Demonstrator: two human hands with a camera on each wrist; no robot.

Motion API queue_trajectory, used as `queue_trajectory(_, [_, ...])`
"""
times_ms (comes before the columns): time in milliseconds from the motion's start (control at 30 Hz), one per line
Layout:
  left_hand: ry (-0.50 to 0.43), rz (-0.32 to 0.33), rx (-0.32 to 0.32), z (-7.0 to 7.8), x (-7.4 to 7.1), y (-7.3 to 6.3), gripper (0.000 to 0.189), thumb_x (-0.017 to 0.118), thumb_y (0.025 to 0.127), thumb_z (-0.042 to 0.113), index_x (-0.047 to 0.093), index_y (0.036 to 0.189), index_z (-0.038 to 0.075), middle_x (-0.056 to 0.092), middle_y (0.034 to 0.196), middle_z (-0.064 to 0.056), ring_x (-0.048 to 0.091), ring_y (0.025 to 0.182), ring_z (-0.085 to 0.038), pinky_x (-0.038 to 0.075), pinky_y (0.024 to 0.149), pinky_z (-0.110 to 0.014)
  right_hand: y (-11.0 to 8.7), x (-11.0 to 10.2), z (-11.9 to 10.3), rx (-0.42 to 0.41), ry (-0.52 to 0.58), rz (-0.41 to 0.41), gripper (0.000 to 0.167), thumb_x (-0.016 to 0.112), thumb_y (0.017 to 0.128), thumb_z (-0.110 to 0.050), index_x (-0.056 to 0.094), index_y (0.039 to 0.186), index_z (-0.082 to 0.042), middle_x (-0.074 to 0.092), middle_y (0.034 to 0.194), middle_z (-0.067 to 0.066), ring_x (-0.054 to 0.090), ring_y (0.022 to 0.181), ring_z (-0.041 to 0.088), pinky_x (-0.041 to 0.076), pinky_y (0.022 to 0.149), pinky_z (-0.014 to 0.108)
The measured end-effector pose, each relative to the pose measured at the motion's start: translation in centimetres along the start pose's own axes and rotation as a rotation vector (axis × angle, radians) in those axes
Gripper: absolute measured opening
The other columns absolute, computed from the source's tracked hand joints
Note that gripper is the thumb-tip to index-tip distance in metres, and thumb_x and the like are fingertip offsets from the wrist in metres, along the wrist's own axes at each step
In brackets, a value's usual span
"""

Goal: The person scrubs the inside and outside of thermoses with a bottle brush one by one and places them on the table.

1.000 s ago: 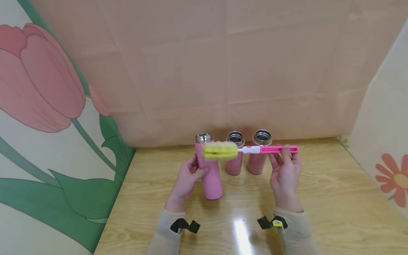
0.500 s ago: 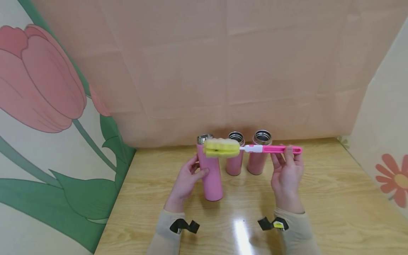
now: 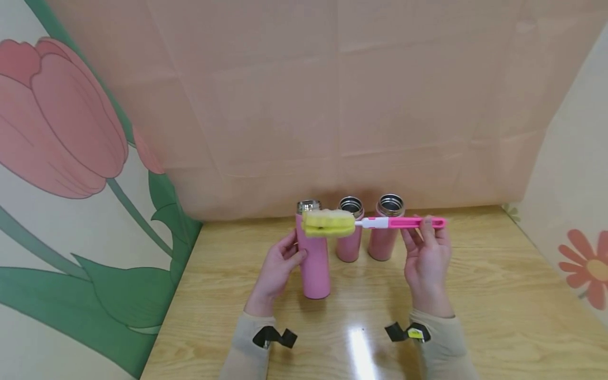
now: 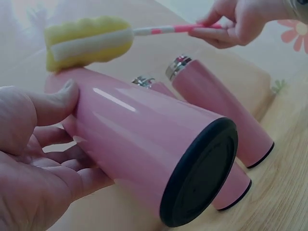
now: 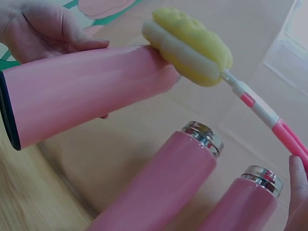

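Observation:
My left hand (image 3: 279, 266) grips a pink thermos bottle (image 3: 315, 269) around its side, thumb in front. The bottle is raised off the table, and its black base (image 4: 199, 173) shows in the left wrist view. My right hand (image 3: 428, 264) pinches the pink handle of a bottle brush (image 3: 413, 222) held level. Its yellow and white sponge head (image 3: 329, 222) lies across the front of the held bottle, just below the steel neck (image 3: 309, 206). In the right wrist view the sponge (image 5: 190, 45) is against or very near the bottle's upper side; contact is hard to tell.
Two more pink thermos bottles, one in the middle (image 3: 349, 243) and one to its right (image 3: 382, 243), stand uncapped on the wooden table (image 3: 228, 327). A pinkish sheet (image 3: 266, 121) hangs behind them. Flower-patterned panels (image 3: 52, 132) border the left and right sides.
The held bottle has shifted slightly right and become more upright. The brush moved a little right, then back left, staying in front of the bottle. Both hands keep their holds.

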State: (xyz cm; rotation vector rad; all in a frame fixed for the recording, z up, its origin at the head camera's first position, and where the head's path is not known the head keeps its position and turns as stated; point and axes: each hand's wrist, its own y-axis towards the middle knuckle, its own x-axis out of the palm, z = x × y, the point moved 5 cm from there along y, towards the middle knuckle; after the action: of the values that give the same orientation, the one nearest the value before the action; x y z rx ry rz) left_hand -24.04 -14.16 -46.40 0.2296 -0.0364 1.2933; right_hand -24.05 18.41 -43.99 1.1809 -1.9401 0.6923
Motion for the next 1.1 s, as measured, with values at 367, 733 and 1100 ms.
queue_trajectory(367, [-0.073, 0.036, 0.004, 0.05, -0.08, 0.01, 0.061, 0.051, 0.109, -0.001, 0.027, 0.165, -0.005, 0.038, 0.166, -0.025, 0.055, 0.138, -0.023, 0.053, 0.105, -0.031, 0.39, 0.11, 0.07, 0.055, -0.120, -0.069, 0.022, 0.074, 0.101, -0.018, 0.062, 0.113, -0.003, 0.066, 0.109, 0.010, 0.074, 0.087, 0.021, 0.063, 0.086, 0.034])
queue_trajectory(733, [-0.108, 0.072, 0.025, 0.26, -0.53, 0.02, 0.058, 0.052, 0.111, 0.003, 0.033, 0.165, -0.001, 0.048, 0.160, -0.022, 0.062, 0.128, -0.018, 0.056, 0.100, -0.031, 0.49, 0.23, -0.14, 0.061, -0.189, -0.166, 0.018, 0.071, 0.103, -0.017, 0.062, 0.113, -0.005, 0.071, 0.100, 0.007, 0.075, 0.085, 0.018, 0.064, 0.081, 0.030])
queue_trajectory(1100, [-0.131, 0.104, 0.018, 0.39, -0.66, 0.07, 0.060, 0.056, 0.109, 0.005, 0.033, 0.164, -0.004, 0.046, 0.160, -0.025, 0.060, 0.133, -0.026, 0.056, 0.104, -0.036, 0.96, -0.25, 0.00, 0.099, -0.393, -0.327, 0.016, 0.069, 0.106, -0.014, 0.064, 0.115, -0.002, 0.072, 0.103, 0.004, 0.076, 0.092, 0.013, 0.064, 0.082, 0.031])
